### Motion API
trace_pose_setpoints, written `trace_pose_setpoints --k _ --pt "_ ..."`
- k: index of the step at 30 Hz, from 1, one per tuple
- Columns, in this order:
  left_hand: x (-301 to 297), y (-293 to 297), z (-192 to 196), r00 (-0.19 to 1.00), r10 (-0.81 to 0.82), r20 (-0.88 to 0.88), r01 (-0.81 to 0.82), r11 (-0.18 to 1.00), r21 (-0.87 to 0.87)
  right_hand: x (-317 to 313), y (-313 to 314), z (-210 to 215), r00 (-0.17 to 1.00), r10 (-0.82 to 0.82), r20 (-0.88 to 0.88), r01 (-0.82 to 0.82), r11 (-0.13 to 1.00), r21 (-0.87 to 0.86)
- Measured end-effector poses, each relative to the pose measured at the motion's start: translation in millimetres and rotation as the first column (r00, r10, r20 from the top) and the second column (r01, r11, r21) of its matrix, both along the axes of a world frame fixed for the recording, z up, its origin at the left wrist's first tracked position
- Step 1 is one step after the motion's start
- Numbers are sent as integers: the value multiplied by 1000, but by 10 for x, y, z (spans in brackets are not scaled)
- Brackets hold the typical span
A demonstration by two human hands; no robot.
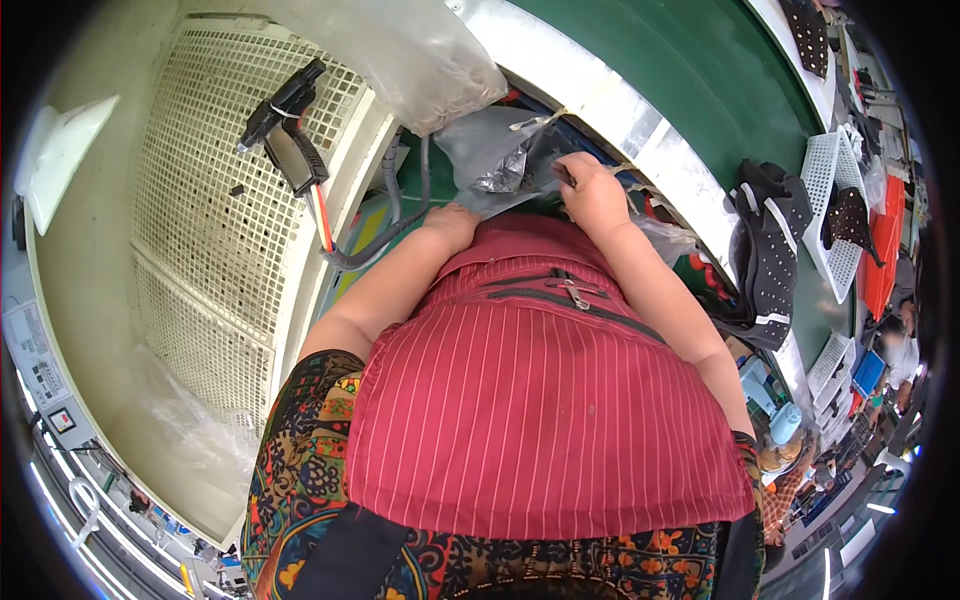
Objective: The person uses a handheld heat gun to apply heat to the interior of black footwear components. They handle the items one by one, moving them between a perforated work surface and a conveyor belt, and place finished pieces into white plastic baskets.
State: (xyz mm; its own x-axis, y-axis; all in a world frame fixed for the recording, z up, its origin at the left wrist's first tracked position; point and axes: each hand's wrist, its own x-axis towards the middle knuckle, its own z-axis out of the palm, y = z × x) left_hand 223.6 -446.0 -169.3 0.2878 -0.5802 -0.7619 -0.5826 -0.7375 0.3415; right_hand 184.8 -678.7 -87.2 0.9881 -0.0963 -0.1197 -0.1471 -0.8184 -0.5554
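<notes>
A clear plastic bag (478, 150) hangs open at the edge of the bench, in front of my body, with dark, shiny contents (505, 172) showing inside. My left hand (452, 226) is closed on the bag's lower left edge. At the bag's right side, my right hand (594, 198) is closed, pinching a small dark piece (567, 175) between thumb and fingers. Its exact kind is too small to make out. Both forearms reach forward past the red striped apron (550, 400).
On the left, a black air-gun-like tool (290, 130) with a cable lies on a cream perforated panel (220, 150). Another plastic bag (420, 60) hangs above. To the right are a green bench top (690, 60), dark dotted pieces (768, 240) and white baskets (830, 200).
</notes>
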Motion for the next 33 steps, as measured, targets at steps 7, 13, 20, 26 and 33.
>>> trace_pose_setpoints --k 7,13,20,26,33 --pt "-22 -8 -45 1000 -3 0 3 1000 16 -5 -19 -63 994 -82 -69 87 994 70" --pt "34 -22 -31 1000 14 26 -11 992 -126 -33 -80 38 979 -157 -131 188 945 266" --pt "20 -4 -3 968 249 -21 -227 837 -498 -648 -303 312 980 -167 -106 188 953 238" --pt "172 -2 -108 945 287 -157 -327 828 -454 -1070 -437 616 922 -360 -140 386 868 313" --pt "201 -1009 637 889 453 -69 -409 717 -564 -1245 -866 867 930 -362 -61 365 899 243"
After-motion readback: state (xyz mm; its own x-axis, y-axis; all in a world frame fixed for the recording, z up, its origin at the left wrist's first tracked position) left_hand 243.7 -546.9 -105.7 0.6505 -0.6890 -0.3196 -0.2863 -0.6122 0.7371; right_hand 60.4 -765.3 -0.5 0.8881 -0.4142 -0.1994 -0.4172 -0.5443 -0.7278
